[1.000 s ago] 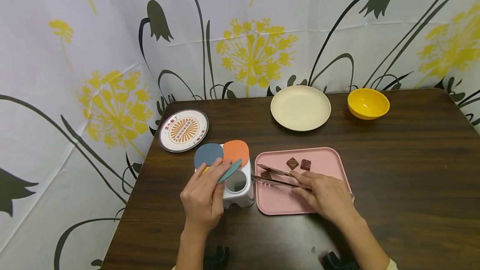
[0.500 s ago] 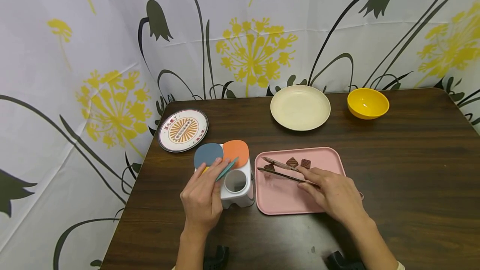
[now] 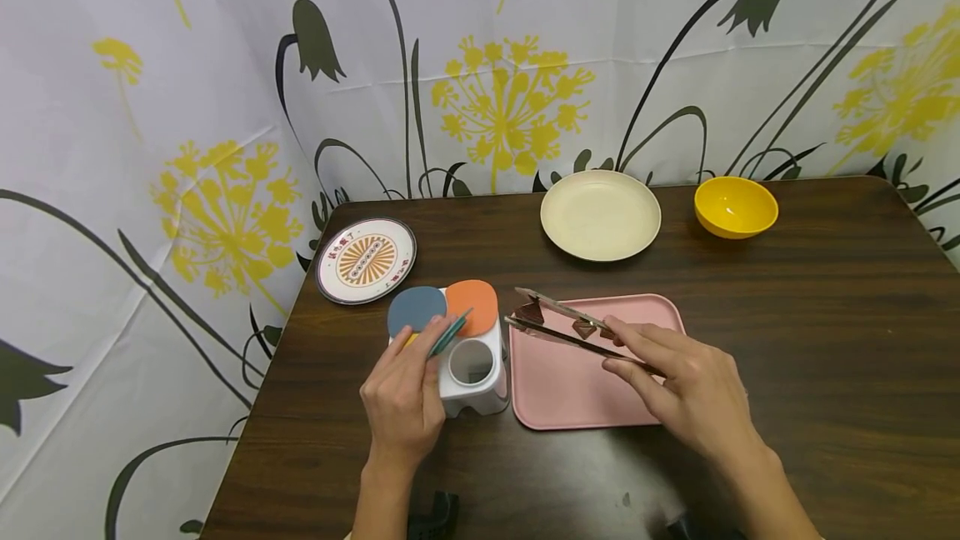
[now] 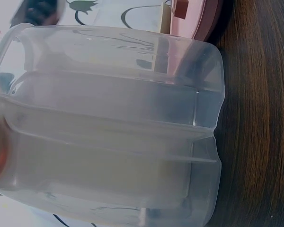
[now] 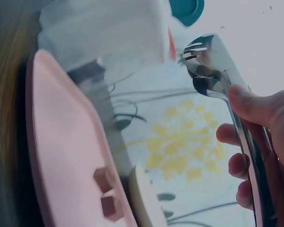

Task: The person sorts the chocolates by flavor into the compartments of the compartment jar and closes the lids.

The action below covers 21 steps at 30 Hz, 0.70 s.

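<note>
My left hand (image 3: 401, 402) rests over a white container with several round lids (image 3: 483, 400) and pinches its raised teal lid (image 3: 452, 333) between thumb and fingers. The round opening (image 3: 472, 362) beside that lid is uncovered. In the left wrist view the container's translucent wall (image 4: 109, 118) fills most of the picture. My right hand (image 3: 686, 377) holds metal tongs (image 3: 566, 342), with a brown chocolate piece (image 3: 529, 312) between their tips, above the tray's left end. Two more chocolate pieces (image 5: 103, 179) lie on the pink tray (image 3: 577, 394); the tongs partly hide them in the head view.
A patterned plate (image 3: 366, 262) lies at the table's far left. Behind the tray stand a cream plate (image 3: 600, 215) and a yellow bowl (image 3: 737, 207). Blue (image 3: 417, 312) and orange (image 3: 472, 307) lids stay down on the container. A flower-printed cloth (image 3: 510, 40) hangs behind the table.
My right hand has closed the tongs on one chocolate piece and lifted it off the tray. The teal lid in my left hand has tipped more upright.
</note>
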### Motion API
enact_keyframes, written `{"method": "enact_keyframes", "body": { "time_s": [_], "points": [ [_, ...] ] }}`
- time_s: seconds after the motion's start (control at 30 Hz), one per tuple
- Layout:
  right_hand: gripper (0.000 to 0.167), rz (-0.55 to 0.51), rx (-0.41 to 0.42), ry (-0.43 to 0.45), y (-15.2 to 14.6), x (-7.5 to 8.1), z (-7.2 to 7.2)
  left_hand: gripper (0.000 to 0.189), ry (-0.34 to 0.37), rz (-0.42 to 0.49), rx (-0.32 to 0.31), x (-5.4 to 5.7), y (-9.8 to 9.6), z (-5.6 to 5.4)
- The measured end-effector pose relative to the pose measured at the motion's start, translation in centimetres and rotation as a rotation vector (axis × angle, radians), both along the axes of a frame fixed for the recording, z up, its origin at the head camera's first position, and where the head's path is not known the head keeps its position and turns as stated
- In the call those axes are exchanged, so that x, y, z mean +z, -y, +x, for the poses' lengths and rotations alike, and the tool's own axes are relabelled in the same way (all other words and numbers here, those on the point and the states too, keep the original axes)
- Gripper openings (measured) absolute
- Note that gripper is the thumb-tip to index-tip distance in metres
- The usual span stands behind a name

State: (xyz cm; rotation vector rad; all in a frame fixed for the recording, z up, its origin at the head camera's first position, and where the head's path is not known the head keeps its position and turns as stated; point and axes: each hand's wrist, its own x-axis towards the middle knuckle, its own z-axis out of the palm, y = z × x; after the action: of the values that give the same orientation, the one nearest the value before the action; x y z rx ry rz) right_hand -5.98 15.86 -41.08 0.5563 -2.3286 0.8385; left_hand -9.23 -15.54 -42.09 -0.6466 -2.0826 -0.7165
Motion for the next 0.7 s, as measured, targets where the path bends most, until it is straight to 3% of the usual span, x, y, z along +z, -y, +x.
{"method": "enact_keyframes", "body": {
  "time_s": [0.23,0.5,0.7],
  "points": [
    [0.043,-0.047,0.114,-0.113,2.3,1.2,0.3,0.039,-0.012,0.01,0.005,0.0,0.1,0.0],
    [0.04,-0.024,0.197,-0.097,3.6,1.4,0.6,0.039,-0.055,0.002,0.008,0.0,0.0,-0.2],
    [0.04,-0.001,0.205,-0.041,3.7,1.1,0.7,0.039,-0.026,0.004,0.009,0.0,0.0,-0.1]
  ]
}}
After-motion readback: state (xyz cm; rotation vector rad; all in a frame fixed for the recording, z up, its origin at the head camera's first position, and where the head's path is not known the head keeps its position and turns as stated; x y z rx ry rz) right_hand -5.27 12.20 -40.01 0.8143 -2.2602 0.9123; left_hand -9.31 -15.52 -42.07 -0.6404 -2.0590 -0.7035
